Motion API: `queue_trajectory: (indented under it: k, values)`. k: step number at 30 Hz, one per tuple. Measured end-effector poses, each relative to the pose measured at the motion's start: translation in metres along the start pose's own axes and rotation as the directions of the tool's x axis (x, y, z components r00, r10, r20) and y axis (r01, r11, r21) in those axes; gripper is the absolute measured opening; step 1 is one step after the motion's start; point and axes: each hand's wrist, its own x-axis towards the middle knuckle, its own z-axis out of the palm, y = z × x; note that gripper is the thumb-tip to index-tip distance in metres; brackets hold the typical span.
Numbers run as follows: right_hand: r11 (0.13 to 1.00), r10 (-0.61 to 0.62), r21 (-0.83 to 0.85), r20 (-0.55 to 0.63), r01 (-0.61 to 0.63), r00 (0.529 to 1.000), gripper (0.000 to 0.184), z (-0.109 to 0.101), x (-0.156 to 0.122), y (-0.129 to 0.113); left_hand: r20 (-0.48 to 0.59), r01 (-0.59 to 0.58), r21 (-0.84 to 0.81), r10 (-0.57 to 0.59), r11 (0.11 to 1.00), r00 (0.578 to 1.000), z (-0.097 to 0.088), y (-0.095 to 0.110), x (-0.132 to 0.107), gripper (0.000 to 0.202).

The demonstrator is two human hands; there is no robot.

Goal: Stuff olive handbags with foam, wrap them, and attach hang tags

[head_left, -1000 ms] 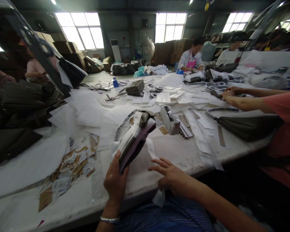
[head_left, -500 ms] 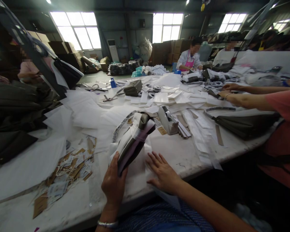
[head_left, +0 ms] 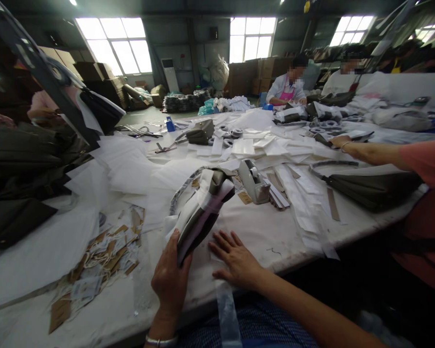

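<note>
My left hand (head_left: 171, 274) grips the lower end of a dark olive handbag (head_left: 199, 224), which stands tilted on its narrow side. White sheeting covers part of the bag, and a white band crosses its upper end. Its wrapped strap (head_left: 179, 193) loops behind it on the table. Flat on the tabletop, just right of the bag, lies my right hand (head_left: 237, 260), fingers spread. A translucent strip (head_left: 227, 309) hangs over the table edge below that hand; its upper end is hidden.
A tape dispenser (head_left: 253, 182) stands beyond my hands. Paper tags with strings (head_left: 112, 256) lie at left, near stacked white sheets (head_left: 121, 169). More strips (head_left: 299, 212) and another olive bag (head_left: 375, 188) lie at right, where a co-worker's arm (head_left: 373, 151) reaches in.
My right hand has slid left, closer to the bag. The translucent strip now hangs straighter below it, further left. My left hand keeps its hold.
</note>
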Motion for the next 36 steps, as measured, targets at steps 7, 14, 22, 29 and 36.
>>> queue_trajectory:
  k: [7, 14, 22, 29, 36]
  values:
    - [0.957, -0.268, 0.007, -0.354, 0.289, 0.896, 0.045, -0.010, -0.036, -0.002, -0.055, -0.344, -0.026, 0.343, 0.938, 0.938, -0.021, 0.020, 0.019, 0.060]
    - [0.873, -0.442, 0.014, -0.403, 0.488, 0.801, 0.053, -0.052, -0.101, -0.015, 0.067, -0.520, -0.102, 0.528, 0.848, 0.847, -0.017, 0.058, -0.017, 0.044]
    - [0.979, 0.112, 0.203, -0.400, -0.031, 0.910, 0.024, -0.095, -0.014, 0.014, 0.071, -0.542, -0.062, 0.546, 0.838, 0.835, -0.001, 0.064, -0.036, 0.042]
    - [0.893, 0.411, 0.218, -0.038, -0.394, 0.911, 0.030, -0.077, 0.125, 0.038, 0.044, -0.536, -0.033, 0.537, 0.843, 0.842, 0.000, 0.066, -0.037, 0.043]
    - [0.741, 0.505, 0.424, 0.158, -0.520, 0.848, 0.028, -0.055, 0.157, 0.054, 0.042, -0.538, -0.043, 0.540, 0.842, 0.841, 0.001, 0.066, -0.038, 0.042]
